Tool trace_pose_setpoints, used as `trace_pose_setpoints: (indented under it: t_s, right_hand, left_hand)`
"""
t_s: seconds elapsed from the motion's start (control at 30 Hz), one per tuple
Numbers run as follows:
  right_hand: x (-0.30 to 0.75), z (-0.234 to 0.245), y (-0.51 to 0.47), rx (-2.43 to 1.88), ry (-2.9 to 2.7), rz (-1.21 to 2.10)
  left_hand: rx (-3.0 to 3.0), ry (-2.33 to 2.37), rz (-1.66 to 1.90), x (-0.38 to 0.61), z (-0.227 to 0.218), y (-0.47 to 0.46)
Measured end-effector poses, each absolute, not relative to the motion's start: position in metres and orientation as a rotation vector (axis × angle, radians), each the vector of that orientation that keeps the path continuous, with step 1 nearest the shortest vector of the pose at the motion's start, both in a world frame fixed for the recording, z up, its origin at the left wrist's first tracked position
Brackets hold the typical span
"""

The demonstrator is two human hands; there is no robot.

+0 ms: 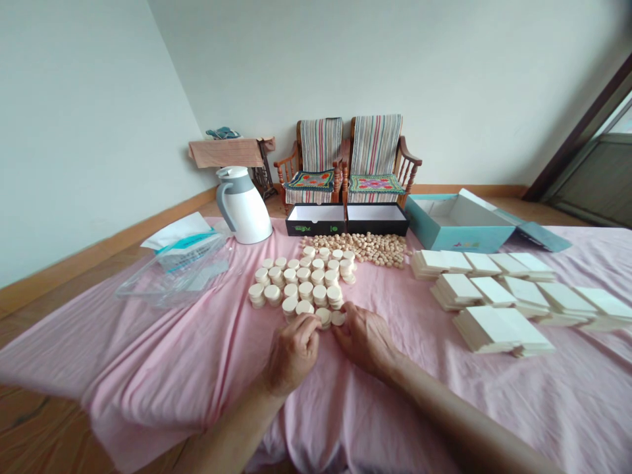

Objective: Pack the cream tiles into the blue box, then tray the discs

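Observation:
Round pale wooden discs [305, 289] stand in several short stacks on a pink cloth, grouped in rough rows in front of me. My right hand [365, 337] has its thumb and forefinger closed around the edge of a wooden disc [338, 318] at the near right corner of the group. Beside it, my left hand [295, 347] is closed with its fingers curled. Its fingertips are against the near stacks, next to another disc [323, 316]; whatever they pinch is hidden.
Small wooden beads [370, 249] lie heaped behind the stacks, before two black boxes [316, 228]. Piles of white rectangular pieces [488, 329] and a teal box [459, 236] are on the right. A white jug [249, 214] and clear plastic packaging [182, 270] stand left on the pink cloth [395, 421].

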State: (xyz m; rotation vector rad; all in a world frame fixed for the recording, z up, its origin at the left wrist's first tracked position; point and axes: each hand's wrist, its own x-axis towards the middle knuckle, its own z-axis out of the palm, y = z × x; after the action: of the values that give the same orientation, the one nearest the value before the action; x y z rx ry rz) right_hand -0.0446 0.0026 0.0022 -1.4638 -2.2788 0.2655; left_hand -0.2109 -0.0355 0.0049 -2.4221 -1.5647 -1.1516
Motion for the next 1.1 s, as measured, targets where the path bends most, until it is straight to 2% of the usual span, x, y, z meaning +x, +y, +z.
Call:
trace_pose_setpoints:
  t_s: [0.23, 0.47, 1.1]
  right_hand:
    - [-0.040, 0.007, 0.004, -1.496, -2.165, 0.403]
    - [-0.051, 0.016, 0.001, -1.195, -2.146, 0.439]
    - [-0.050, 0.005, 0.004, -1.190, -2.143, 0.443]
  left_hand:
    - [-2.414, -1.573, -1.231, -0.211, 0.007, -0.036]
    - [-2.264, -1.574, -1.421, -0.214, 0.012, -0.037]
    - [-2.376, -1.570, -1.339, -0.215, 0.006, -0.035]
